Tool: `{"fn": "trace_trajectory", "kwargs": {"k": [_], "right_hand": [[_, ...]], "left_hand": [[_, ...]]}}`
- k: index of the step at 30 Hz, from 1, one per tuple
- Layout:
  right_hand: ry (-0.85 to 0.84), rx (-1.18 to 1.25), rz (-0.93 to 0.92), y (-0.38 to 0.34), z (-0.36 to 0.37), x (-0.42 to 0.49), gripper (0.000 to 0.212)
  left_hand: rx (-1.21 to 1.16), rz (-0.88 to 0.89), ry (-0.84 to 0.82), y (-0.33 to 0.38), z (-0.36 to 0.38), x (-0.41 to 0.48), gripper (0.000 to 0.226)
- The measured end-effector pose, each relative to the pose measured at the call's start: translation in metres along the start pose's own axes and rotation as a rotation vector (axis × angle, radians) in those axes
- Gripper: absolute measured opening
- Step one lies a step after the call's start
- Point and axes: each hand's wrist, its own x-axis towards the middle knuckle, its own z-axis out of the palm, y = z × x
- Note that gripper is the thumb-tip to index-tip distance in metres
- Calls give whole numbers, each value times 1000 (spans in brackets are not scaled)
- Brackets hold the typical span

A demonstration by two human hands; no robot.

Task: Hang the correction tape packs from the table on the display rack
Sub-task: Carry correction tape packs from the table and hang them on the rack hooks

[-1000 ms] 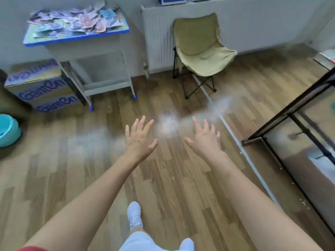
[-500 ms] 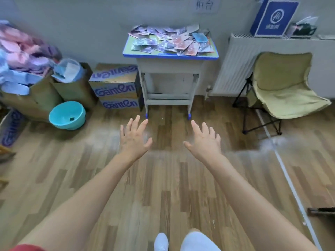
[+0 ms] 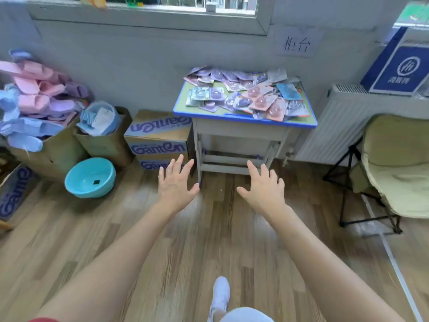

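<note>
Both the left hand (image 3: 175,184) and the right hand (image 3: 263,189) are held out, fingers spread, nothing grasped, well short of the table (image 3: 243,119). On its top the correction tape packs (image 3: 243,94) are heaped. Light, stiff, slick cards are expected, best pinched at a card edge. A wooden floor (image 3: 209,240) is seen, with cardboard boxes (image 3: 160,138) and a basin (image 3: 90,177) left and a folding chair (image 3: 399,173) right.

Table (image 3: 243,119) green top, blue rim, off-white legs; packs (image 3: 262,102) pink, purple, some blue; bowl (image 3: 90,177) teal; boxes (image 3: 160,148) brown, purple-blue lettering; chair (image 3: 399,168) pale yellow, black frame; floor (image 3: 209,240) brown wood grain; wall (image 3: 139,66) grey; slippers (image 3: 34,98) pink, lilac, light blue; shoe (image 3: 221,293) white
</note>
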Motion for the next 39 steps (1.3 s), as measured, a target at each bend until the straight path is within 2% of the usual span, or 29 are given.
{"fn": "trace_trajectory", "kwargs": {"k": [9,19,24,29,32,39], "right_hand": [[16,-8,-14,-13,-45,143,73],[27,7,77,-31,-76,315,74],[-23,55,141,-48,-86,395,74],[-35,94,196,-48,-79,448,74],[-28,120,232,-38,-79,479,72],[11,174,336,-5,-76,548,74]], "left_hand": [[-31,-18,-25,4,4,143,66],[-50,65,-40,-9,12,340,66],[-91,65,-79,-14,17,430,66],[-129,92,-153,-12,37,481,63],[-144,48,-207,-15,50,509,63],[-64,-58,-382,-24,75,549,87]]}}
